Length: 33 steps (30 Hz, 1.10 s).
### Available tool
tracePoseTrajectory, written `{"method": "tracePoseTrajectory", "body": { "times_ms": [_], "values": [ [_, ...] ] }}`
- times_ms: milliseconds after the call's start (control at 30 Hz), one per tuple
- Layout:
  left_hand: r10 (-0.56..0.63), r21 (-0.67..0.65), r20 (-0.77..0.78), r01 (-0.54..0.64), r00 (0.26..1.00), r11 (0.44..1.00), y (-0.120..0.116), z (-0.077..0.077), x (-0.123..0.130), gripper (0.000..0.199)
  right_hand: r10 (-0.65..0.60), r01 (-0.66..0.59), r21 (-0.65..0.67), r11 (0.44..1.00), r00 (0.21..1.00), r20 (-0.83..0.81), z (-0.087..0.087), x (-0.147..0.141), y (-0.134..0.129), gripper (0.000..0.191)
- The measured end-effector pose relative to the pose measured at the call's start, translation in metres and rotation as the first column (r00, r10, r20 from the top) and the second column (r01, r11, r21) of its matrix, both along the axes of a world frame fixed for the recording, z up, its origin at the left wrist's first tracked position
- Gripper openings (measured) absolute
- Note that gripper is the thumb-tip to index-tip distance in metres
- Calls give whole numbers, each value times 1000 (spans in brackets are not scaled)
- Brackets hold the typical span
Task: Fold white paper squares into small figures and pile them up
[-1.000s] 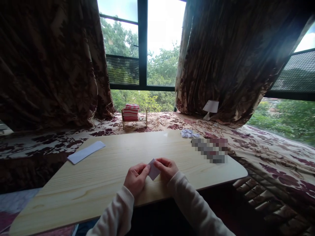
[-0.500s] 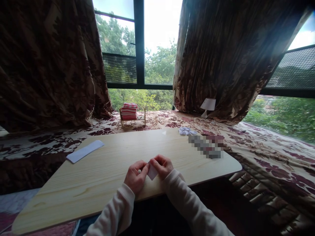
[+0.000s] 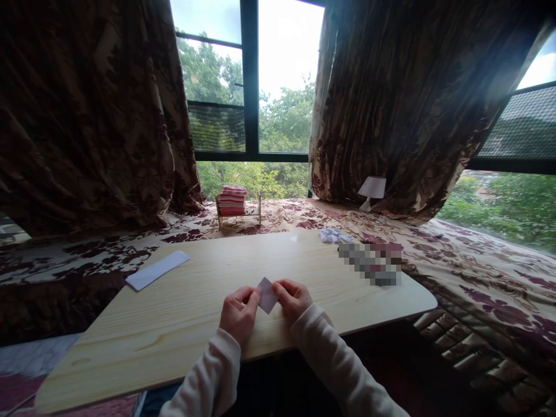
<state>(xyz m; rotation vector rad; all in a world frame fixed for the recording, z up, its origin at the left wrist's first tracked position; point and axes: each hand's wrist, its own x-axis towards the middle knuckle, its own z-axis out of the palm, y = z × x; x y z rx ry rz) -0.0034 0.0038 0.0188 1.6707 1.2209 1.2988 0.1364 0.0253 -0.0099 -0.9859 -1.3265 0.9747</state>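
Over the near part of the light wooden table [image 3: 182, 315], a small whitish square of paper [image 3: 268, 296] is held with one corner up, like a diamond. My left hand [image 3: 240, 313] pinches its left corner between thumb and fingers. At the opposite corner, my right hand [image 3: 294, 297] grips it the same way. Both hands are closed, with the paper stretched between them and its face visible. Whether the paper is layered, I cannot tell.
A strip of white paper [image 3: 158, 270] lies at the table's left. Toward the back right is a pile of small folded papers [image 3: 334, 236], beside a pixelated patch. Beyond the table stand a small rack [image 3: 238, 214] with striped cloths [image 3: 232, 200] and a white lamp [image 3: 372, 188].
My fingers have spread to the paper's side corners, so more of the square shows between them. The whole view has shifted slightly.
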Motion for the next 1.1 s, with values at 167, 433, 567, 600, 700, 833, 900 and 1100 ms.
{"method": "tracePoseTrajectory", "body": {
  "times_ms": [167, 433, 567, 600, 700, 833, 900, 1100],
  "values": [
    [21, -37, 63, -19, 998, 999, 2, 1, 8, 29, -55, 51, 61, 997, 997, 60, -3, 0, -1, 28],
    [16, -69, 110, -9, 994, 998, 6, -1, 15, 24, -80, 64, 114, 991, 986, 146, -6, -7, -3, 25],
    [65, -85, 110, -56, 992, 995, 6, -1, 17, 21, -91, 63, 134, 989, 972, 218, -4, -8, -5, 26],
    [79, -89, 115, -69, 990, 994, 7, -1, 18, 21, -95, 65, 137, 988, 969, 227, -3, -7, -5, 26],
    [108, -109, 140, -94, 984, 990, 9, -4, 20, 23, -92, 61, 137, 989, 968, 233, -1, -6, -5, 30],
    [117, -129, 182, -94, 976, 987, 12, -8, 20, 27, -47, 21, 124, 992, 976, 212, 0, -6, -4, 33],
    [120, -127, 199, -96, 973, 987, 13, -8, 19, 28, -28, 7, 116, 993, 982, 186, -1, -8, -4, 31],
    [144, -114, 210, -122, 967, 986, 10, -4, 19, 34, -70, 62, 96, 993, 994, 89, -5, -8, -1, 32]
  ]
}}
